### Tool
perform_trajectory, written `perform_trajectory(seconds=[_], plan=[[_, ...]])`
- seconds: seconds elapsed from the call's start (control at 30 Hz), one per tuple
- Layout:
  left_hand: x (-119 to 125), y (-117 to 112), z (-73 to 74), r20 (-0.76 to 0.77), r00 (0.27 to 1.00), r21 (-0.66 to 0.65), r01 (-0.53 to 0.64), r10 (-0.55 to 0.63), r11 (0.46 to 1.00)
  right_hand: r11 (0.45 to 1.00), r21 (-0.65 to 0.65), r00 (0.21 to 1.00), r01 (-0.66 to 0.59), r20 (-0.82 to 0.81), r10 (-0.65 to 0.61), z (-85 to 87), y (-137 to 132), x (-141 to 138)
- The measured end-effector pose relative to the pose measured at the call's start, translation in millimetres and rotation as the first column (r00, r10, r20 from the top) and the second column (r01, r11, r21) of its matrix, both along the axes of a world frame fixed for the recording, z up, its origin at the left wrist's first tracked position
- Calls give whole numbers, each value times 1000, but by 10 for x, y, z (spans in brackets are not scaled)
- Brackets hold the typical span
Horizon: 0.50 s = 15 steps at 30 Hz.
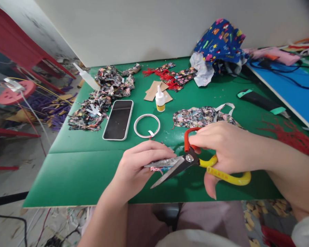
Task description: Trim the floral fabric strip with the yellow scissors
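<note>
- Plainly, the right hand (221,145) grips scissors (190,158) — blades parted.
- The left hand (141,160) holds patterned cloth (157,168), which shows beneath its curled fingers.

Head view near, facing down at tabletop (77,175).

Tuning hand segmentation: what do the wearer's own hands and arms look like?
Left hand and right hand: bare, no gloves, no watch or bracelet showing. Left forearm and right forearm uncovered too. Whitish cloth, probably a sleeve, shows at bottom right.
</note>
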<state>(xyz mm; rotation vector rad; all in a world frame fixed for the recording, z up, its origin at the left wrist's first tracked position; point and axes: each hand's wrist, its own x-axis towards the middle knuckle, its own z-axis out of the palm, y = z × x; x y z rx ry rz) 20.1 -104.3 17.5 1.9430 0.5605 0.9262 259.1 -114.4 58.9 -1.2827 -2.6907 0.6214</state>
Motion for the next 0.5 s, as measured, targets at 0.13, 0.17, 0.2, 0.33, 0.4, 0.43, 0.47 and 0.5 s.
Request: perform_trajectory(seconds=[0.13, 0.17, 0.2, 0.33, 0.4, 0.43, 0.47, 0.5], plan=[[0, -5, 4, 6, 1000, 11, -1, 1, 1000, 1000, -6, 1000, -5, -4, 5, -6, -2, 4], [1, -4, 3, 3, 1000, 13, -4, 4, 1000, 1000, -3, 1000, -8, -4, 8, -11, -3, 8], [2, -3, 2, 1, 1000, 16, -9, 9, 1000, 1000, -1, 1000, -12, -4, 12, -17, -3, 13], [5, -1, 0, -2, 1000, 16, -14, 14, 1000, 1000, -2, 1000, -14, -5, 14, -42, -3, 26], [5, -4, 5, 1, 1000, 12, -13, 13, 1000, 1000, 0, 1000, -15, -3, 15, -48, -2, 28], [5, -6, 9, 3, 1000, 9, -14, 14, 1000, 1000, 4, 1000, -13, -1, 13, -48, -2, 28], [6, -8, 14, 3, 1000, 7, -15, 15, 1000, 1000, 9, 1000, -13, 1, 13, -47, -2, 27], [8, -8, 19, 3, 1000, 7, -16, 16, 1000, 1000, 12, 1000, -12, 4, 12, -44, -3, 24]])
